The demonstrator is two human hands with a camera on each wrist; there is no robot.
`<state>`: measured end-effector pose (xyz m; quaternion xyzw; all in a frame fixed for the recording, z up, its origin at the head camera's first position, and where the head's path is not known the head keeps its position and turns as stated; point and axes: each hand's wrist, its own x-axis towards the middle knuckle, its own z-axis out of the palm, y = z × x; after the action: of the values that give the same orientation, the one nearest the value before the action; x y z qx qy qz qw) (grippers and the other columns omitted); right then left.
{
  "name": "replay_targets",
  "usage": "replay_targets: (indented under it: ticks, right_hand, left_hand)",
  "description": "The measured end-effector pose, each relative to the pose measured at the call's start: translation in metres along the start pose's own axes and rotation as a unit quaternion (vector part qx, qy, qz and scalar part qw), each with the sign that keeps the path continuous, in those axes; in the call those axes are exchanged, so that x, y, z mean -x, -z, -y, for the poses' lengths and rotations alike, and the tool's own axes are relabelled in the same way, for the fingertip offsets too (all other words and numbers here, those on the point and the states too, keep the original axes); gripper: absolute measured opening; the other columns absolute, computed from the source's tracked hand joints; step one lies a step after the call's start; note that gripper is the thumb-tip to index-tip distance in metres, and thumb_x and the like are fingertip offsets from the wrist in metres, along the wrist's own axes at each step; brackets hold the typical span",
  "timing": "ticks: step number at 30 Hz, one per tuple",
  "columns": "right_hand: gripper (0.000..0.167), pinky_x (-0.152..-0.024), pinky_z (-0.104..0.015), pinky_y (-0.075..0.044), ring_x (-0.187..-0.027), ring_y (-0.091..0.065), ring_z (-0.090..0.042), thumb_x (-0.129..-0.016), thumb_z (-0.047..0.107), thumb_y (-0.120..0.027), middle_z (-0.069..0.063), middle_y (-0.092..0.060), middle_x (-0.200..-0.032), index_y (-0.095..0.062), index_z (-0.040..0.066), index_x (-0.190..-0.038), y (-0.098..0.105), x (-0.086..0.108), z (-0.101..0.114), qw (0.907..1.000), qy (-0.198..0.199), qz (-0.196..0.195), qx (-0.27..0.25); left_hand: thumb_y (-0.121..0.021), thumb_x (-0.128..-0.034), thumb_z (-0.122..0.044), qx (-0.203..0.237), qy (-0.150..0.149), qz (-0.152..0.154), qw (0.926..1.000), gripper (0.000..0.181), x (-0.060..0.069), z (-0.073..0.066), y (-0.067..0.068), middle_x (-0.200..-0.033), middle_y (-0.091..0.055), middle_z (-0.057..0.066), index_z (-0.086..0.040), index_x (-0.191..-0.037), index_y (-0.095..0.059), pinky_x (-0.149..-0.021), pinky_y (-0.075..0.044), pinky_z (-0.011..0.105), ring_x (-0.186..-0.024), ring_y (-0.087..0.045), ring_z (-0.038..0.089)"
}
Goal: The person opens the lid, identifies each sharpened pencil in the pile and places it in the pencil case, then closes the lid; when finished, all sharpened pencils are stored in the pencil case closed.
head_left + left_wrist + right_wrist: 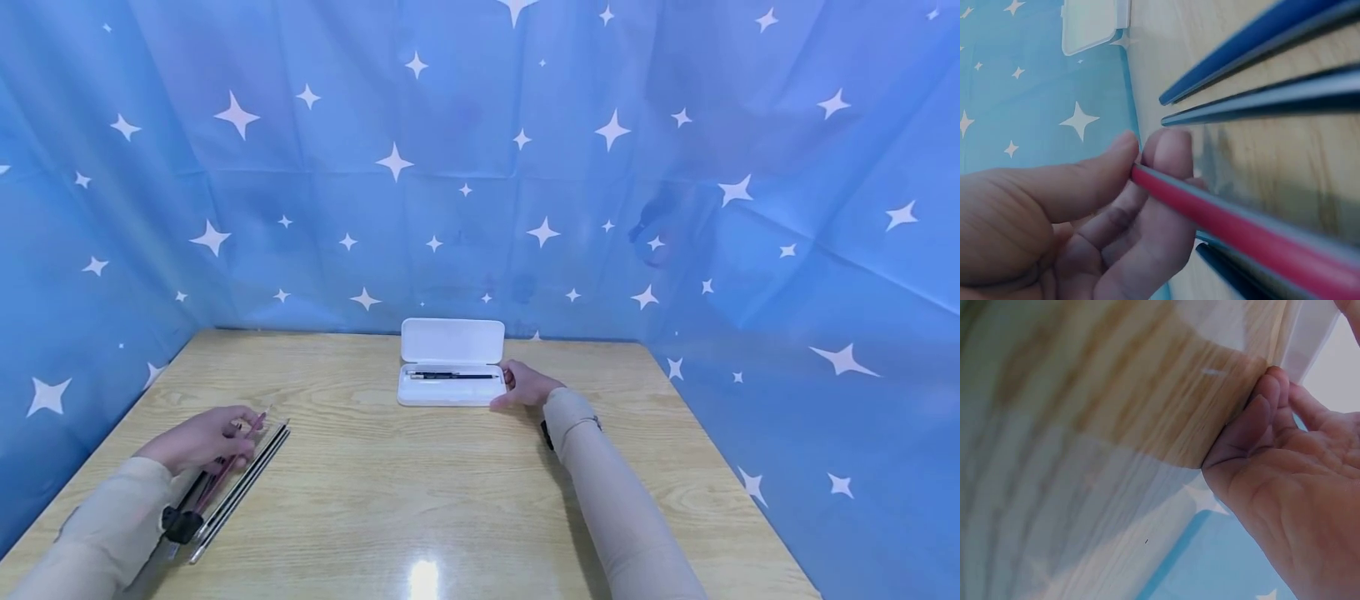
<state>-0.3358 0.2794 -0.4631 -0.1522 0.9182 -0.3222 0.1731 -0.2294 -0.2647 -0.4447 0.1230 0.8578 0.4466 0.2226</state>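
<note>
Left hand: fingers (198, 440) pinch a red pencil (1222, 215) between thumb and fingertips, near its far end; the shaft trails back under the wrist.
Red pencil's line: a diagonal, near left to far right, the left hand much the closer of the two.
Dark pencils (243, 490): on the surface (360, 500), just right of the red one, roughly parallel.
Right hand: fingers (528, 386) hold the right end of the pencil case (450, 397).
Open pencil case: far right of the red pencil, long side running left to right, dark pencils inside.
</note>
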Motion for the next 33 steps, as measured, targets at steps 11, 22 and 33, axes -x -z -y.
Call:
replay_targets:
  ticks: [11, 22, 33]
  right_hand:
    - [0.052, -0.072, -0.034, -0.032, -0.08, -0.037, -0.02, -0.091, 0.027, -0.079, -0.009, -0.04, -0.092, -0.042, -0.004, -0.11, 0.001, 0.0, 0.002, 1.0, 0.004, -0.002, 0.005]
    - [0.052, -0.074, -0.034, -0.034, -0.083, -0.039, -0.02, -0.089, 0.029, -0.081, -0.008, -0.041, -0.095, -0.042, 0.001, -0.109, 0.0, -0.003, -0.001, 0.9999, -0.011, -0.001, -0.001]
    - [0.054, -0.073, -0.034, -0.034, -0.081, -0.039, -0.02, -0.089, 0.028, -0.081, -0.009, -0.042, -0.093, -0.043, -0.004, -0.111, 0.0, -0.001, 0.0, 1.0, -0.008, -0.004, -0.004]
  left_hand:
    - [-0.053, -0.1039, -0.002, 0.027, 0.01, -0.01, 0.9995, 0.035, -0.001, -0.003, 0.003, -0.096, -0.062, 0.015, 0.008, -0.135, -0.042, -0.063, -0.054, 0.042, -0.081, -0.066, 0.027]
    - [-0.056, -0.1036, -0.004, 0.067, -0.02, -0.015, 0.9974, 0.046, -0.009, -0.007, -0.004, -0.099, -0.058, 0.017, 0.009, -0.143, -0.036, -0.067, -0.058, 0.048, -0.082, -0.065, 0.031]
    - [-0.057, -0.1027, -0.002, 0.068, -0.057, -0.029, 0.9956, 0.047, -0.024, -0.026, -0.011, -0.102, -0.058, 0.021, 0.007, -0.144, -0.038, -0.071, -0.059, 0.049, -0.087, -0.066, 0.033]
